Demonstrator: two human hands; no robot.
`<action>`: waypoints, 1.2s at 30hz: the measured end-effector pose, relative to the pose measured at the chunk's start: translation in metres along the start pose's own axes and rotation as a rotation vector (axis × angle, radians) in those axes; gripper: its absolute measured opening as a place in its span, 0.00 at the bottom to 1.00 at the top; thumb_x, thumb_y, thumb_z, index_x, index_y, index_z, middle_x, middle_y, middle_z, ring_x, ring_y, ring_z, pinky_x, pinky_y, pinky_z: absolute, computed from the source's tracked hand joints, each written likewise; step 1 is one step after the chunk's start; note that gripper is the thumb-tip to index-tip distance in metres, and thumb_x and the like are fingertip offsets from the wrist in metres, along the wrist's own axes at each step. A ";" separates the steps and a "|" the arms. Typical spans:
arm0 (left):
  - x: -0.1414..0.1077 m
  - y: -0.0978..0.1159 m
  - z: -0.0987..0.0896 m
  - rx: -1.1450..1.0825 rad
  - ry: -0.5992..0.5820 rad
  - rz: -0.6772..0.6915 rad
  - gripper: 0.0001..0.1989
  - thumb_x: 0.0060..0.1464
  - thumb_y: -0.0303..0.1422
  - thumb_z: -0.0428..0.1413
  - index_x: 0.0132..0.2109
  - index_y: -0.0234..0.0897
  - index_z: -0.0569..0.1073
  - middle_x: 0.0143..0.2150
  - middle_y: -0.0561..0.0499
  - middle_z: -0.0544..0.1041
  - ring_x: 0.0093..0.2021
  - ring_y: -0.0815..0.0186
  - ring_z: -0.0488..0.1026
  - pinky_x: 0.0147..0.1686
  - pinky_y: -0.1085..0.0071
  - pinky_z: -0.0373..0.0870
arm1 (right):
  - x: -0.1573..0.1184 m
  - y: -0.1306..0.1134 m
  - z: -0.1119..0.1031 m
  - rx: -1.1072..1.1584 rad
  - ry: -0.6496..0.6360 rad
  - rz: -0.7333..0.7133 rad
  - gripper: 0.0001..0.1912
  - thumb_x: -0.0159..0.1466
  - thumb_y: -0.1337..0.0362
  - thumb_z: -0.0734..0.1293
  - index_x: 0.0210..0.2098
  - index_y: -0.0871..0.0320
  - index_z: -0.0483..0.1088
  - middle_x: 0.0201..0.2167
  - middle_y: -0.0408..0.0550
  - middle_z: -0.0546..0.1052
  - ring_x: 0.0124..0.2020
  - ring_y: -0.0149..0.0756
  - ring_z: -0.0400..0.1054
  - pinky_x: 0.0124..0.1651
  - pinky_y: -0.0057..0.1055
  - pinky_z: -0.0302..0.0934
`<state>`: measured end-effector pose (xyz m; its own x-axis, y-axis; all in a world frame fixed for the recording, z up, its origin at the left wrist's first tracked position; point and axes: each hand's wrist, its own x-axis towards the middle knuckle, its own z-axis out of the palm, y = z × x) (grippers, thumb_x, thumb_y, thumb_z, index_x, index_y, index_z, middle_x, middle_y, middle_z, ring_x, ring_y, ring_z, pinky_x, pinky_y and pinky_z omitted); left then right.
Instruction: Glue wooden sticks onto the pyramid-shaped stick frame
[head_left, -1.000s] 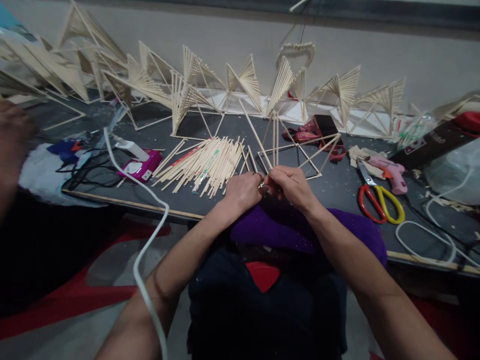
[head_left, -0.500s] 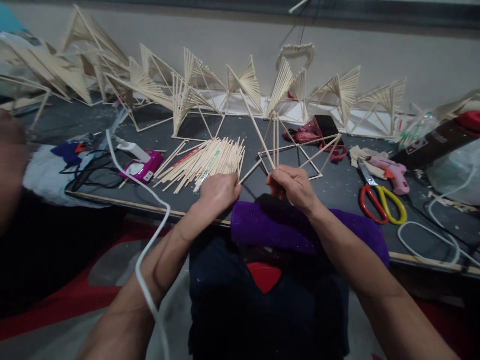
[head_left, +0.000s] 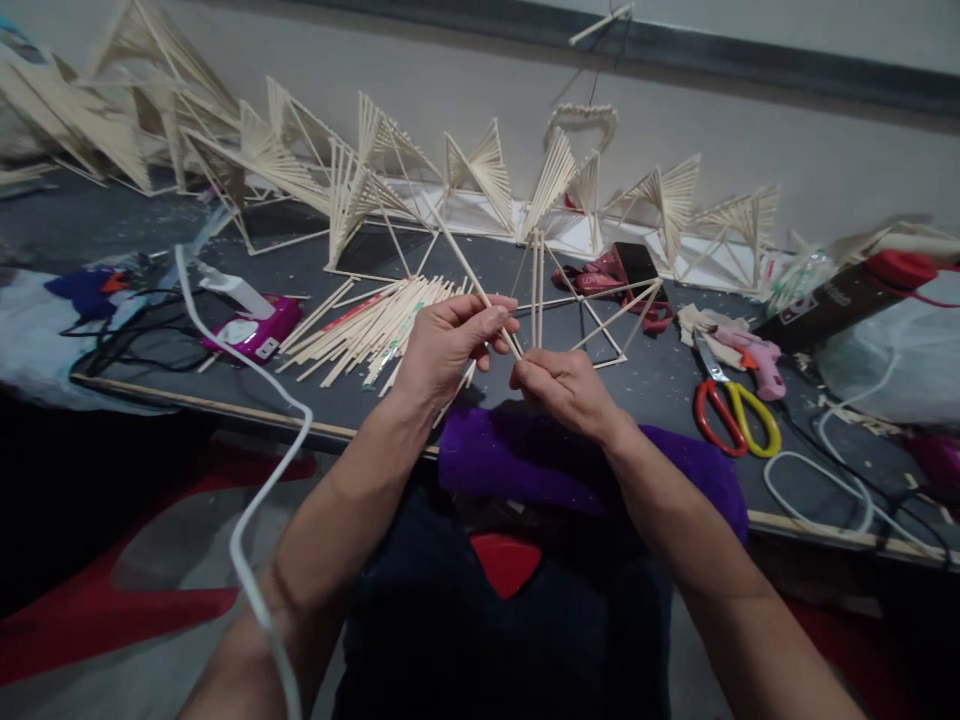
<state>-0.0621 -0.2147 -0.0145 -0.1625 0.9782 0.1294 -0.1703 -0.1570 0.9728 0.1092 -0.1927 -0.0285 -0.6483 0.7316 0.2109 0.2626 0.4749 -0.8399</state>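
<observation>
My left hand (head_left: 444, 350) pinches a thin wooden stick (head_left: 459, 250) partway along its length, with thumb and fingers. The stick slants up to the left. Its lower end meets the fingers of my right hand (head_left: 567, 392), which are closed round it. Just behind my right hand, on the dark table, stands an open frame of glued sticks (head_left: 613, 322), with a few upright sticks (head_left: 538, 285) rising at its left. To the left of my left hand lies a loose pile of wooden sticks (head_left: 352, 335), partly hidden by that hand.
Finished fan-shaped stick models (head_left: 480, 170) line the wall. Scissors (head_left: 727, 400), a pink glue gun (head_left: 754, 358) and a dark bottle (head_left: 840, 300) are on the right. Leftward sit a purple power adapter (head_left: 259, 330) and a white cable (head_left: 262, 350). A purple cloth (head_left: 525, 450) covers the table's front edge.
My left hand has risen from beside the pile and taken hold of the stick above my right hand. The stick leans further left. A blurred shape at the far left has gone.
</observation>
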 end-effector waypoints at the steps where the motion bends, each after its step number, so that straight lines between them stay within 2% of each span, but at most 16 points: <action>1: 0.004 -0.003 0.006 -0.057 0.002 0.014 0.13 0.48 0.38 0.65 0.39 0.32 0.79 0.31 0.50 0.79 0.23 0.73 0.72 0.17 0.79 0.61 | -0.001 0.000 -0.002 0.004 0.035 -0.001 0.16 0.68 0.61 0.58 0.28 0.60 0.71 0.20 0.41 0.70 0.22 0.24 0.61 0.29 0.23 0.56; 5: 0.019 -0.014 0.027 -0.183 0.048 0.121 0.12 0.50 0.38 0.65 0.38 0.34 0.79 0.28 0.53 0.77 0.21 0.76 0.71 0.16 0.81 0.61 | -0.001 0.002 -0.014 0.123 0.269 0.016 0.09 0.64 0.59 0.66 0.33 0.59 0.71 0.24 0.41 0.72 0.22 0.24 0.62 0.26 0.22 0.57; 7: 0.024 -0.017 0.036 -0.195 0.059 0.170 0.11 0.52 0.38 0.64 0.39 0.35 0.79 0.28 0.54 0.76 0.21 0.77 0.70 0.16 0.81 0.61 | -0.001 0.003 -0.023 0.191 0.320 0.023 0.08 0.61 0.60 0.68 0.30 0.59 0.71 0.24 0.41 0.73 0.20 0.24 0.62 0.24 0.22 0.56; 11: 0.027 -0.017 0.051 -0.118 0.099 0.178 0.11 0.56 0.40 0.61 0.41 0.39 0.80 0.28 0.55 0.76 0.20 0.77 0.69 0.18 0.80 0.63 | -0.002 0.001 -0.038 0.318 0.265 0.039 0.07 0.58 0.62 0.69 0.27 0.60 0.72 0.23 0.41 0.74 0.19 0.23 0.60 0.22 0.21 0.56; 14: 0.025 -0.013 0.056 -0.074 0.102 0.148 0.10 0.58 0.40 0.60 0.42 0.40 0.80 0.27 0.56 0.75 0.19 0.78 0.68 0.19 0.79 0.63 | -0.002 -0.002 -0.041 0.383 0.200 0.075 0.07 0.57 0.63 0.68 0.26 0.60 0.71 0.22 0.41 0.74 0.17 0.22 0.60 0.20 0.20 0.54; 16: 0.024 -0.009 0.056 -0.072 0.050 0.119 0.10 0.58 0.40 0.60 0.42 0.39 0.80 0.26 0.56 0.74 0.18 0.78 0.67 0.18 0.79 0.62 | -0.003 -0.005 -0.042 0.397 0.163 0.097 0.07 0.57 0.65 0.67 0.24 0.60 0.70 0.20 0.40 0.72 0.16 0.22 0.59 0.19 0.20 0.53; 18: 0.023 -0.007 0.055 -0.091 -0.006 0.107 0.12 0.59 0.41 0.59 0.42 0.38 0.80 0.25 0.55 0.73 0.17 0.78 0.64 0.17 0.79 0.60 | -0.004 -0.006 -0.045 0.398 0.196 0.094 0.07 0.56 0.66 0.66 0.23 0.60 0.69 0.18 0.41 0.72 0.16 0.22 0.59 0.18 0.20 0.51; 21: 0.023 -0.011 0.052 -0.112 -0.084 0.111 0.14 0.59 0.43 0.57 0.42 0.37 0.80 0.23 0.56 0.70 0.15 0.79 0.58 0.15 0.80 0.55 | -0.006 -0.005 -0.054 0.376 0.439 0.037 0.09 0.59 0.65 0.65 0.23 0.59 0.67 0.18 0.41 0.71 0.15 0.21 0.57 0.17 0.19 0.48; 23: 0.021 -0.017 0.052 -0.086 -0.176 0.082 0.15 0.57 0.44 0.58 0.41 0.37 0.80 0.22 0.56 0.68 0.15 0.79 0.56 0.14 0.79 0.52 | -0.007 -0.003 -0.059 0.348 0.608 -0.011 0.11 0.62 0.60 0.66 0.25 0.58 0.67 0.19 0.41 0.70 0.15 0.21 0.57 0.17 0.19 0.48; 24: 0.019 -0.019 0.052 -0.059 -0.233 0.060 0.15 0.56 0.44 0.59 0.41 0.37 0.80 0.21 0.56 0.68 0.15 0.78 0.56 0.14 0.79 0.51 | -0.007 -0.002 -0.061 0.337 0.649 -0.032 0.11 0.62 0.58 0.66 0.27 0.58 0.69 0.21 0.41 0.71 0.16 0.21 0.57 0.17 0.19 0.49; 28: 0.011 -0.024 0.055 0.090 -0.403 0.056 0.13 0.54 0.41 0.59 0.38 0.35 0.81 0.22 0.56 0.67 0.17 0.77 0.56 0.16 0.78 0.52 | -0.006 0.000 -0.056 0.330 0.626 -0.094 0.12 0.59 0.55 0.71 0.38 0.56 0.74 0.27 0.41 0.74 0.20 0.22 0.60 0.23 0.22 0.58; 32: 0.008 -0.022 0.054 0.169 -0.424 0.096 0.10 0.55 0.35 0.57 0.38 0.35 0.82 0.21 0.56 0.65 0.18 0.77 0.57 0.18 0.78 0.54 | -0.003 0.004 -0.050 0.306 0.635 -0.160 0.08 0.60 0.58 0.72 0.33 0.57 0.75 0.24 0.40 0.71 0.20 0.23 0.60 0.23 0.22 0.58; 36: 0.011 -0.024 0.051 0.159 -0.452 0.035 0.12 0.55 0.37 0.58 0.37 0.33 0.81 0.23 0.54 0.71 0.17 0.77 0.60 0.16 0.79 0.56 | -0.001 0.009 -0.053 0.356 0.634 -0.138 0.10 0.59 0.57 0.72 0.31 0.58 0.74 0.25 0.40 0.73 0.20 0.22 0.61 0.22 0.21 0.57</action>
<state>-0.0103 -0.1929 -0.0263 0.2793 0.9393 0.1990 -0.0157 -0.2028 0.9791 0.1502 -0.1631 -0.0100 -0.0934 0.8698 0.4845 -0.1092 0.4748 -0.8733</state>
